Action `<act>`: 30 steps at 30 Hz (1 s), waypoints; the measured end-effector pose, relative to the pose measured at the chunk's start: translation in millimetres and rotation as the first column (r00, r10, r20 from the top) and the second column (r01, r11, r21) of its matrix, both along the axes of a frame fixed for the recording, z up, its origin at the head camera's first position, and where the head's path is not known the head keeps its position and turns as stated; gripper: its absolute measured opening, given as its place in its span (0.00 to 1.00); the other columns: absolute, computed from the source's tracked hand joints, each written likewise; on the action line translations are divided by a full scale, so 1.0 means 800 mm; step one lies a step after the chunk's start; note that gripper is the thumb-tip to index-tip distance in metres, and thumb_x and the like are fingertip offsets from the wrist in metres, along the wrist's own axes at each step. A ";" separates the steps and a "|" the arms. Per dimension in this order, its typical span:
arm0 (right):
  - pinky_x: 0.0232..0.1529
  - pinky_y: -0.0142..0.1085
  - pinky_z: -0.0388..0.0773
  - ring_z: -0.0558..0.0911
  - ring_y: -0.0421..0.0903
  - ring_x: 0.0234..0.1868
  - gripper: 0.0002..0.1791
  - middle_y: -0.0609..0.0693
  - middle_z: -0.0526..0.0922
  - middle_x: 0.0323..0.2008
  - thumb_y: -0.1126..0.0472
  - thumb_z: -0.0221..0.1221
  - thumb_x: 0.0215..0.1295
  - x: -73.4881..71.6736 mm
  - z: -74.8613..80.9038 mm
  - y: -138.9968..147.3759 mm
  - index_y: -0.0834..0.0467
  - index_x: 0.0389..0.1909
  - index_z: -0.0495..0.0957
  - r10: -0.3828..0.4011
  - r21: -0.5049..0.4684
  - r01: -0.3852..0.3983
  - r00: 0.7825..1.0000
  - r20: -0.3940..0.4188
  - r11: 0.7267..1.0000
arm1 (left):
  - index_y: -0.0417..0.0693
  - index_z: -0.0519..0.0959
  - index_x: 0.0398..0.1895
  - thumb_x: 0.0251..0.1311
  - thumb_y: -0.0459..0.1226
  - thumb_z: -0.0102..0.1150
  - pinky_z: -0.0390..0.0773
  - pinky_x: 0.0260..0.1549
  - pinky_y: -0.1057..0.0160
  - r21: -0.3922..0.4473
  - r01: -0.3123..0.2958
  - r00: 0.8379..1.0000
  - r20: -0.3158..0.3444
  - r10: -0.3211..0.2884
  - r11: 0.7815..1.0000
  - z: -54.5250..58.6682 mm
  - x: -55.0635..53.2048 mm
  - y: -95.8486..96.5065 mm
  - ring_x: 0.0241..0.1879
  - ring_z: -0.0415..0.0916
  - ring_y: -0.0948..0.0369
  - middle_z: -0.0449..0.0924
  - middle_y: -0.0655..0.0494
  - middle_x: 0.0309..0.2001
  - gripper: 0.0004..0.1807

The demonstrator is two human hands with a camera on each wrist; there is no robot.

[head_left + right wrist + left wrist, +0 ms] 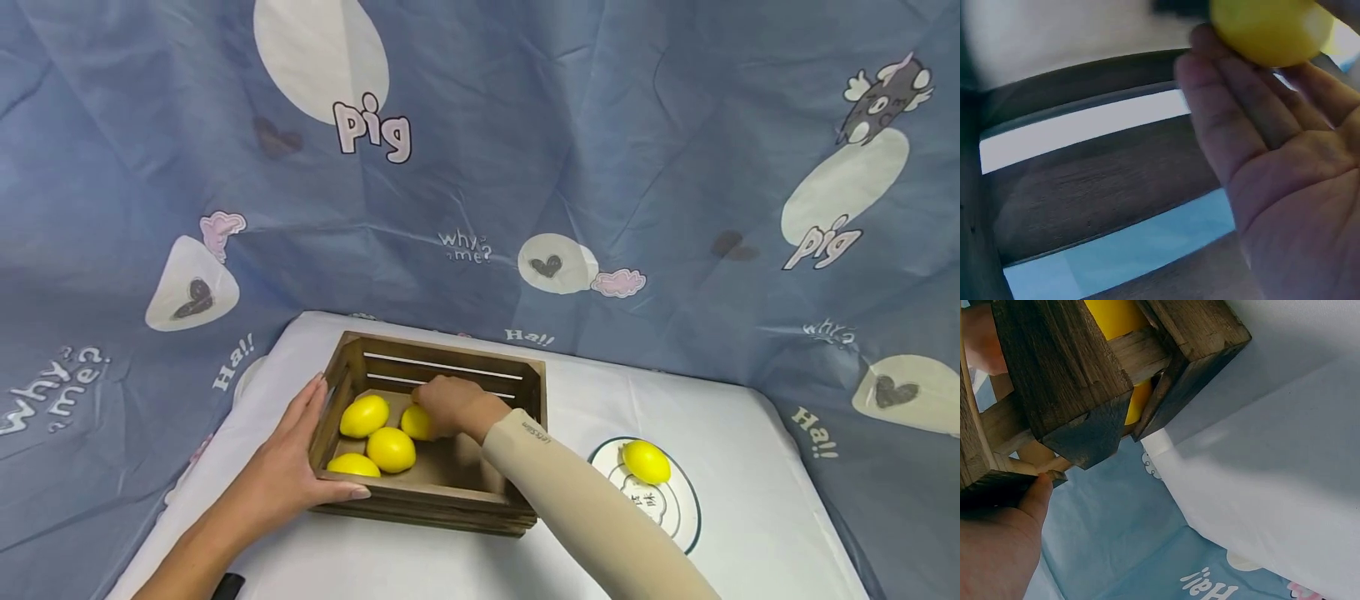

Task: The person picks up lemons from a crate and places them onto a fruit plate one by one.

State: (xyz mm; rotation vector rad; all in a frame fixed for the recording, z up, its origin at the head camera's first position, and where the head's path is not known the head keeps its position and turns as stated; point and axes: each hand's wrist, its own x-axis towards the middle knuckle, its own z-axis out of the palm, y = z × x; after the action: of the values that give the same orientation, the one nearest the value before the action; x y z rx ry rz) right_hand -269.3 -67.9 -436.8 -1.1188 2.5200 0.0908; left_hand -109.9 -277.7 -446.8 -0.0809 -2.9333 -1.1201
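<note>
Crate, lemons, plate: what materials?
Crate: wood, dark brown, mostly matte; grain shows up close in the left wrist view.
Lemons: smooth, slightly shiny yellow skins; real or plastic, can't tell.
Plate: probably glazed ceramic, judging by the smooth white face and dark rim line; melamine could look alike.

Curtained-off setting, wider room type undeterminable: blue-grey cloth [480, 187], printed with cartoon motifs and lettering, hung creased behind and at both sides of a white-covered desk [753, 500].
</note>
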 end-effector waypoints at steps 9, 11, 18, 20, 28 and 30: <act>0.36 0.37 0.75 0.77 0.43 0.36 0.24 0.43 0.79 0.37 0.56 0.74 0.61 0.001 0.027 0.019 0.52 0.59 0.82 0.000 -0.022 0.001 0.999 0.037 1.000 | 0.45 0.34 0.86 0.39 0.69 0.79 0.66 0.60 0.23 -0.006 0.003 1.000 0.001 -0.003 1.000 -0.001 -0.002 0.003 0.76 0.49 0.29 0.29 0.44 0.85 0.83; 0.37 0.36 0.75 0.77 0.43 0.37 0.25 0.43 0.80 0.37 0.56 0.74 0.61 0.002 0.033 0.025 0.53 0.59 0.82 0.012 -0.040 -0.011 0.999 0.036 0.999 | 0.46 0.33 0.86 0.39 0.69 0.78 0.66 0.59 0.23 -0.008 0.003 1.000 0.001 -0.003 1.000 -0.002 -0.002 0.002 0.76 0.50 0.28 0.29 0.45 0.85 0.83; 0.43 0.33 0.78 0.80 0.43 0.40 0.27 0.45 0.83 0.43 0.56 0.74 0.62 0.005 0.050 0.044 0.56 0.61 0.81 0.067 -0.149 -0.059 0.997 0.049 0.987 | 0.46 0.33 0.86 0.40 0.68 0.79 0.66 0.58 0.23 -0.015 0.005 1.000 0.004 -0.005 1.000 -0.002 0.000 -0.001 0.76 0.49 0.28 0.29 0.43 0.85 0.83; 0.47 0.34 0.79 0.81 0.43 0.43 0.29 0.47 0.85 0.48 0.56 0.74 0.63 0.009 0.057 0.051 0.57 0.64 0.80 0.076 -0.188 -0.063 0.995 0.061 0.980 | 0.46 0.33 0.86 0.40 0.68 0.79 0.66 0.58 0.23 -0.022 0.004 1.000 0.007 -0.004 1.000 -0.001 0.000 -0.001 0.75 0.49 0.28 0.28 0.43 0.85 0.83; 0.51 0.35 0.78 0.81 0.43 0.47 0.31 0.48 0.84 0.57 0.57 0.72 0.65 0.027 0.087 0.082 0.58 0.68 0.77 0.106 -0.313 -0.077 0.992 0.075 0.947 | 0.47 0.31 0.86 0.39 0.68 0.79 0.67 0.57 0.22 -0.033 -0.003 1.000 0.022 0.003 0.999 0.001 -0.001 0.003 0.74 0.51 0.26 0.27 0.43 0.85 0.83; 0.51 0.35 0.78 0.80 0.43 0.47 0.31 0.48 0.84 0.57 0.57 0.72 0.65 0.031 0.093 0.091 0.58 0.67 0.77 0.101 -0.344 -0.071 0.992 0.070 0.936 | 0.47 0.31 0.86 0.39 0.69 0.79 0.66 0.58 0.22 -0.039 -0.003 1.000 0.022 0.004 0.999 0.000 -0.001 0.003 0.74 0.51 0.26 0.27 0.43 0.85 0.84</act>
State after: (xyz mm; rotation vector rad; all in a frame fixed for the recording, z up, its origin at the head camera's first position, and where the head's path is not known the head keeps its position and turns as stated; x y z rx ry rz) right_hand -244.7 4.7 -362.5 -1.3315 2.4670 -0.3792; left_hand -110.9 -275.1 -447.0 -0.0640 -2.9739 -1.0704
